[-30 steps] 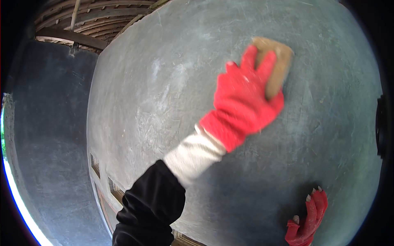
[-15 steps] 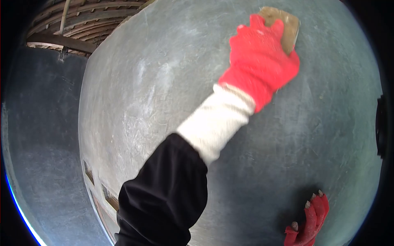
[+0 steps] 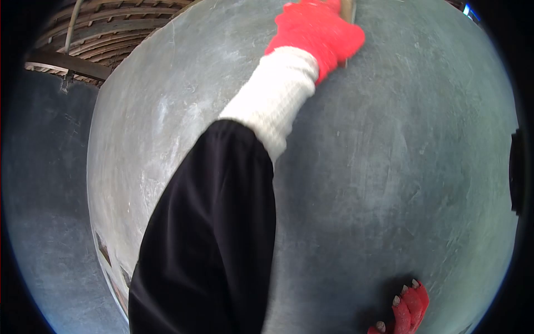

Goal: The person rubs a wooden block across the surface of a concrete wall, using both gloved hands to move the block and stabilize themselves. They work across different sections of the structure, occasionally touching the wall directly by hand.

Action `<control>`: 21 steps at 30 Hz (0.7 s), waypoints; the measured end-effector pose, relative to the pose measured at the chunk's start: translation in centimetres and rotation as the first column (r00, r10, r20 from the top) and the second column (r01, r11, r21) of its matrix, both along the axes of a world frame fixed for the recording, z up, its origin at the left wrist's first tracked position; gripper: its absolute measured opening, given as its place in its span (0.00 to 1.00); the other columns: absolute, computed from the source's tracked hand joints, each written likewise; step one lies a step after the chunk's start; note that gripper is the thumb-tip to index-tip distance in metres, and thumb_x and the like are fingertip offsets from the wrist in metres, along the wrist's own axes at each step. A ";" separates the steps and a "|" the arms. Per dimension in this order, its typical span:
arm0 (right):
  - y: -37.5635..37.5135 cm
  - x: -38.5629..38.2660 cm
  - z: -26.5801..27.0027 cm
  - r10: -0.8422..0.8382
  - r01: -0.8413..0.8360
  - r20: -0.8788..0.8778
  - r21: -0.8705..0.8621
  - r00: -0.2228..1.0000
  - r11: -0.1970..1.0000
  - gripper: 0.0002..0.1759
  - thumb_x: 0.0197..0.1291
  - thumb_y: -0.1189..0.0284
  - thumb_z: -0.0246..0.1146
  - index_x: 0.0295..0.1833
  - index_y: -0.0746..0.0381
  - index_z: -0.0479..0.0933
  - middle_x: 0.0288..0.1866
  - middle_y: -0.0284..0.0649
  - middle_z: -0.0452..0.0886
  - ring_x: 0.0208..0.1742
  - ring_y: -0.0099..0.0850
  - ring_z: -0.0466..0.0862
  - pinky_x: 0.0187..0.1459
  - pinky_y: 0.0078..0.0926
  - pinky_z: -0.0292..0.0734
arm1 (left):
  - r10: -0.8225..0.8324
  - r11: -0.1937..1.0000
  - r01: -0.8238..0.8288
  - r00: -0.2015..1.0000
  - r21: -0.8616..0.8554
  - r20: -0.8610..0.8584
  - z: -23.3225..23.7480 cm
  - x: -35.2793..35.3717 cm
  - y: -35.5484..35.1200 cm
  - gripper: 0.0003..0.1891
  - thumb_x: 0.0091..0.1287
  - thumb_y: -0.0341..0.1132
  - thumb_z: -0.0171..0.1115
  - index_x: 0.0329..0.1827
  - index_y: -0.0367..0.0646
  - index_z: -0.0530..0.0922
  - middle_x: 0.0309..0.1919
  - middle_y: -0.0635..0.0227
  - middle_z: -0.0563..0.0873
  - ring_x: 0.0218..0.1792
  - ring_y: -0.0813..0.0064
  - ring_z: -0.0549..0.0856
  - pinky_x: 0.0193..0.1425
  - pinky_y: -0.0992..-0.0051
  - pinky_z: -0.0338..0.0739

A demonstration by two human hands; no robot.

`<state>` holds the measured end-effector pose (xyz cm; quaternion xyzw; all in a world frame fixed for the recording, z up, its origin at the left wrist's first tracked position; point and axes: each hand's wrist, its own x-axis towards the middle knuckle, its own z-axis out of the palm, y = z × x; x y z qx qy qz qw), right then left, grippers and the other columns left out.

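My left hand (image 3: 317,32), in a red-coated glove with a white knit cuff (image 3: 272,89), is high up against a grey plastered wall (image 3: 361,167). Its fingers grip a flat tan rectangular block (image 3: 349,11), mostly hidden by the glove and cut off by the top of the view. Low on the right, my right hand (image 3: 409,309) wears a matching red glove with greyish fingertips showing. Its fingers stretch upward at the wall, the thumb apart to the left, and nothing shows in it. Whether the palm touches the wall is hidden.
A darker wall (image 3: 50,167) stands at the left, meeting the grey one at a corner. Wooden roof beams (image 3: 105,33) show above it. Small recesses (image 3: 103,249) mark the lower left wall. A black object (image 3: 516,172) sits at the right edge.
My left hand has moved up and leftward in the view with the block, which now shows less. My right hand appears slightly lower and further left. The view itself has shifted a little.
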<state>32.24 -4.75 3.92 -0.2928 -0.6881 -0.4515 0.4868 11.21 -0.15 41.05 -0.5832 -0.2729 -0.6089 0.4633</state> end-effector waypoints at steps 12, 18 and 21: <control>0.0 0.1 0.4 0.159 -0.158 -0.001 -0.102 0.987 0.982 0.26 0.59 0.69 0.57 0.63 0.67 0.73 0.61 0.53 0.75 0.63 0.56 0.74 0.64 0.57 0.70 | -0.103 0.991 0.117 0.977 -0.064 0.187 7.2 1.6 -0.3 0.28 0.60 0.47 0.52 0.63 0.49 0.72 0.67 0.51 0.73 0.63 0.52 0.76 0.66 0.62 0.70; 0.1 0.4 0.4 0.164 -0.162 0.006 -0.123 0.986 0.979 0.25 0.59 0.69 0.57 0.61 0.67 0.74 0.60 0.53 0.76 0.62 0.56 0.76 0.63 0.57 0.71 | -0.082 0.997 0.081 0.995 -0.014 -0.060 6.0 5.3 -1.1 0.36 0.64 0.52 0.49 0.77 0.51 0.63 0.75 0.48 0.63 0.72 0.46 0.69 0.75 0.61 0.63; 0.2 0.7 0.8 0.198 -0.195 0.009 -0.128 0.980 0.972 0.24 0.59 0.69 0.57 0.60 0.67 0.74 0.59 0.53 0.76 0.61 0.56 0.76 0.62 0.57 0.72 | -0.260 0.945 0.291 0.945 -0.149 0.199 7.2 -5.1 0.8 0.30 0.59 0.48 0.54 0.65 0.47 0.71 0.66 0.52 0.73 0.64 0.50 0.76 0.68 0.61 0.69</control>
